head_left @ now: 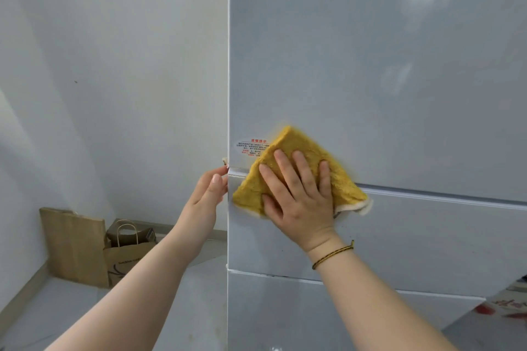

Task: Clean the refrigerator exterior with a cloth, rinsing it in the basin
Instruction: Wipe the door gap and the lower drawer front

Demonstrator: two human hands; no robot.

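The right hand (296, 194) presses a folded mustard-yellow cloth (293, 148) flat against the pale grey refrigerator door (370, 65); just beside it, the left hand (206, 196) touches the door's edge.

One view only, from the head-worn camera. It is looking forward and somewhat downward, facing the refrigerator (370, 65) front at close range, near enough that the left hand (209, 196) and the right hand (299, 194) are reaching it from the bottom edge. The refrigerator is filling the right of the frame; the wall (114, 51) and floor (71, 308) are showing at left. Wide-angle distortion is bending the margins, so the downward tilt is probably slight.
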